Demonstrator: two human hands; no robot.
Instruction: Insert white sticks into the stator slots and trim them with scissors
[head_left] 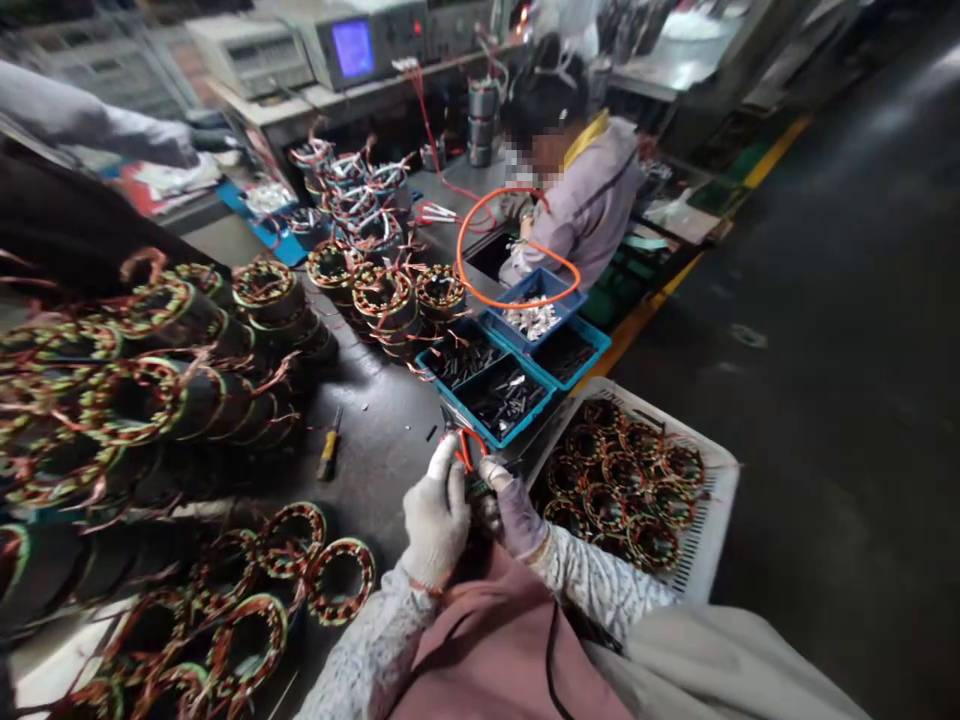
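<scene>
My left hand (436, 520), in a white glove, is closed, with thumb and fingertips at a small orange-handled tool (469, 448). The tool's dark tip points away from me, and its kind is not clear. My right hand (516, 508), also gloved, is closed close beside it, its fingers bent inward. A dark object (484, 500) shows partly between the hands, low against my body; most of it is hidden. Just beyond the hands sits a blue tray (501, 437) of black sleeve pieces.
Wire-wound stators (135, 400) are stacked at left, with loose ones (341, 580) nearer me. A white crate (720, 480) of stators stands at right. A yellow-handled screwdriver (328, 455) lies on the table. Across sits a co-worker (592, 200) by an orange hose (517, 303); another person's sleeve (97, 115) reaches in.
</scene>
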